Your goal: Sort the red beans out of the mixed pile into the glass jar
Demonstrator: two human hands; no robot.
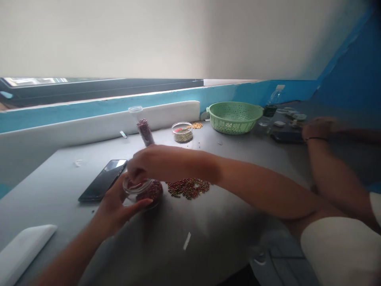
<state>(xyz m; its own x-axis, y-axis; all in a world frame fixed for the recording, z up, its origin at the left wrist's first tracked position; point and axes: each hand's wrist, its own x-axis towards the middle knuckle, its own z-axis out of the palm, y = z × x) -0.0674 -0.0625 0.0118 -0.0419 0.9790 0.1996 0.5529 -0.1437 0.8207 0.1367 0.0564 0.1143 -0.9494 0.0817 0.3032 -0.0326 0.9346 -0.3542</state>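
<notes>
My left hand (114, 210) is wrapped round a clear jar (151, 194) holding dark red beans, which leans with its mouth to the left. At that mouth, the fingers of my right hand (145, 165) are curled together and reach inside; whatever they pinch is hidden. Just right of the jar, a spread of small red and green beans (189, 187) lies on the grey table. Behind my right hand stands a tall clear container (145, 130) with dark reddish beans, its lower end covered by the hand.
A round clear dish (182, 134) with small green beans stands near yellow kernels (197, 125). Farther right is a green basket (235, 117), then a bottle (272, 105). A phone (104, 180) lies left of the jar. Another person's hand (318, 128) is at the far right.
</notes>
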